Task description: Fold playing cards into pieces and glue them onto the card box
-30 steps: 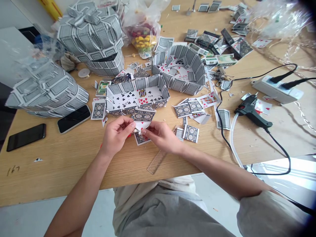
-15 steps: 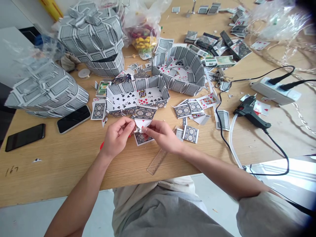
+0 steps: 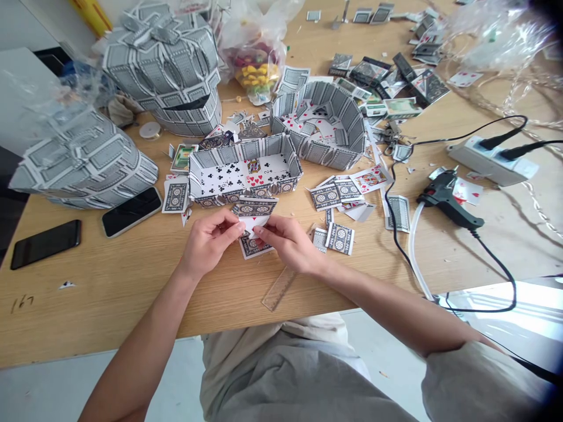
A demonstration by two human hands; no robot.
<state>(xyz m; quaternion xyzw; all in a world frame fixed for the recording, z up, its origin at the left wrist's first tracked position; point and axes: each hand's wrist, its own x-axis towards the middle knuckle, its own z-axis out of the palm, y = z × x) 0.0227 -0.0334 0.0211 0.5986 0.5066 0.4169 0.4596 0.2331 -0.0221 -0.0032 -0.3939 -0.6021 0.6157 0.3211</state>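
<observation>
A folded playing card [image 3: 255, 221] is pinched between my left hand [image 3: 210, 239] and my right hand [image 3: 288, 239]. Its white face with a red mark shows, and its patterned back stands up along the far edge. Both thumbs press on its near side; the fingertips underneath are partly hidden. Below it another playing card [image 3: 254, 248] lies back up on the table. Just beyond my hands stands an open box made of playing cards [image 3: 206, 202], its floor lined with card faces. A clear ruler [image 3: 277, 291] lies under my right wrist.
A black glue gun [image 3: 453, 202] and its cable lie right, near a white power strip [image 3: 492, 161]. Loose cards [image 3: 325, 197] and a second card box [image 3: 338, 157] sit beyond my right hand. Two phones [image 3: 132, 212] and tall card-covered boxes [image 3: 92, 164] stand left.
The folded card has tilted and spread wider, its patterned flap now lying lower. My left fingers have shifted slightly right along its edge, while my right hand stays nearly still.
</observation>
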